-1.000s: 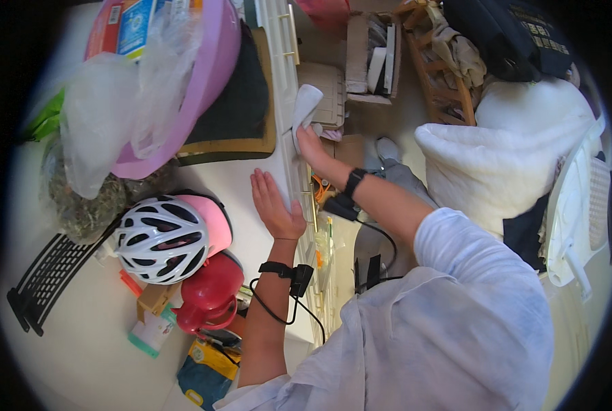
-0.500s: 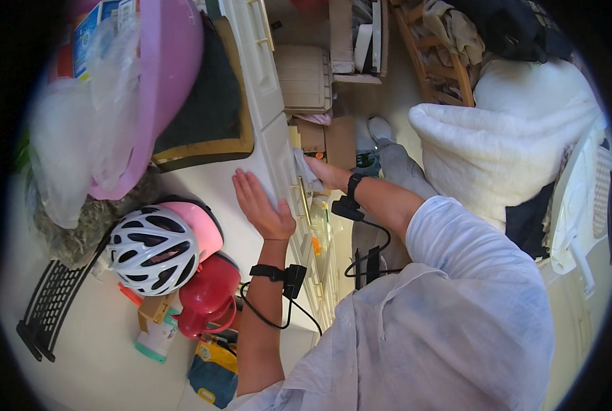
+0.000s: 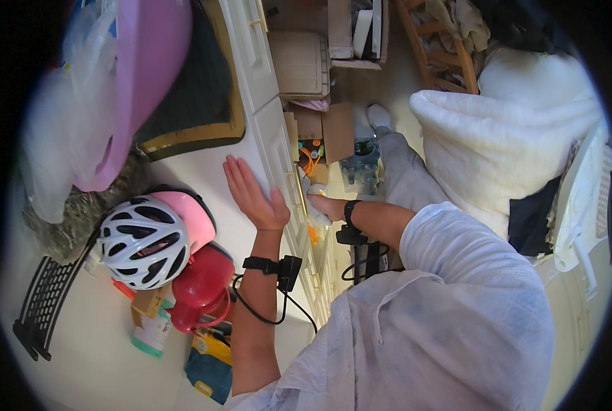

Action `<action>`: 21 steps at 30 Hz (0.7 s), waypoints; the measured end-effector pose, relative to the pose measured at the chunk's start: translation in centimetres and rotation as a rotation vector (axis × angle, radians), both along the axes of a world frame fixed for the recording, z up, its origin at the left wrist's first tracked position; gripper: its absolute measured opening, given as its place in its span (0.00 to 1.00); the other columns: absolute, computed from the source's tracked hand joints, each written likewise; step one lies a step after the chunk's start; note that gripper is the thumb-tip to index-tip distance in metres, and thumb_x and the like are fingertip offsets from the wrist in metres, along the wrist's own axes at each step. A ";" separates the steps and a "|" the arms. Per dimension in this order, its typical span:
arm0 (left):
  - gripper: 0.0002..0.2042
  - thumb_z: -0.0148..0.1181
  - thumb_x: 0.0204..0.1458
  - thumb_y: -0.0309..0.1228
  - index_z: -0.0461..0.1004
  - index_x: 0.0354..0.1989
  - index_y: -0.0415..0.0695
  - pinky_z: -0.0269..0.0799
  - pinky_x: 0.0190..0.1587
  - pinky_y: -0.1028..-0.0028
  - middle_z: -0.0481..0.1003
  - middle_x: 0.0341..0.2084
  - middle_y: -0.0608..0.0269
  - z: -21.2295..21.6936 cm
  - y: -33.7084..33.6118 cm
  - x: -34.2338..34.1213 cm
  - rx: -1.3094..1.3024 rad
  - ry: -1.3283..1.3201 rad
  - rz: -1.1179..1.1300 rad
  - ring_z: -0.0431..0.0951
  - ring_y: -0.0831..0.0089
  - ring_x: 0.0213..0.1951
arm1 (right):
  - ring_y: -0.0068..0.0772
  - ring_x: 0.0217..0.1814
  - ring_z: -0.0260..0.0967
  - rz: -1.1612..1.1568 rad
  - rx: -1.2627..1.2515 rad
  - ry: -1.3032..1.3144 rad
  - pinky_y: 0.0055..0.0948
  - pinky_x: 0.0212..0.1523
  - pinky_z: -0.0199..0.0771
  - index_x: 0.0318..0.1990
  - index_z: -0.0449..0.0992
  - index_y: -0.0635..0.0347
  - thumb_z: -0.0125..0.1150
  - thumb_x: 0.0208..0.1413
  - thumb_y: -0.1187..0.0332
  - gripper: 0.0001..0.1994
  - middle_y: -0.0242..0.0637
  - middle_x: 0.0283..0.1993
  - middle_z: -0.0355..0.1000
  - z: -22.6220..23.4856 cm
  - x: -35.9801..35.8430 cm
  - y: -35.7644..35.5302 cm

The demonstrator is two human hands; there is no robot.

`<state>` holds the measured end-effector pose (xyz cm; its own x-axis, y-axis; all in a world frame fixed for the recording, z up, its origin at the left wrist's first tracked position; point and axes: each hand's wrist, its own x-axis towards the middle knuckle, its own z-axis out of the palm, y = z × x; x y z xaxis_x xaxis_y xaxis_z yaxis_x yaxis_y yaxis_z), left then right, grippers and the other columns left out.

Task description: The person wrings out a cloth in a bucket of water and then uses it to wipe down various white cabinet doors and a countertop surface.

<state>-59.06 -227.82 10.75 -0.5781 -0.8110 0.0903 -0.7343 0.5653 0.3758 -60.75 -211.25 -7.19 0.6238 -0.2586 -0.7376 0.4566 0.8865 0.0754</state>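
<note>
My left hand lies flat on the white cabinet top, fingers stretched out and holding nothing. At the cabinet's front side, lower down, my right hand grips a pale cloth beside a gold-coloured drawer handle. Its fingertips are partly hidden by the hand itself and the cloth. The white cabinet front runs from the far edge toward me between both hands.
On the top stand a white bike helmet, a pink cap, a red kettle and a purple basin. Below are an open cardboard box, a clear plastic container and a white quilt.
My right hand has moved nearer to me along the cabinet front with the cloth, uncovering the cardboard box with orange cords. My left hand stays flat on the top. The view has shifted slightly.
</note>
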 end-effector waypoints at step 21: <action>0.24 0.38 0.60 0.29 0.57 0.63 0.27 0.45 0.68 0.64 0.57 0.65 0.43 -0.3 -0.9 2.9 0.330 0.527 0.189 0.55 0.55 0.67 | 0.55 0.54 0.66 -0.334 -0.472 0.556 0.43 0.53 0.66 0.45 0.71 0.63 0.49 0.61 0.62 0.14 0.53 0.51 0.70 17.5 5.2 5.2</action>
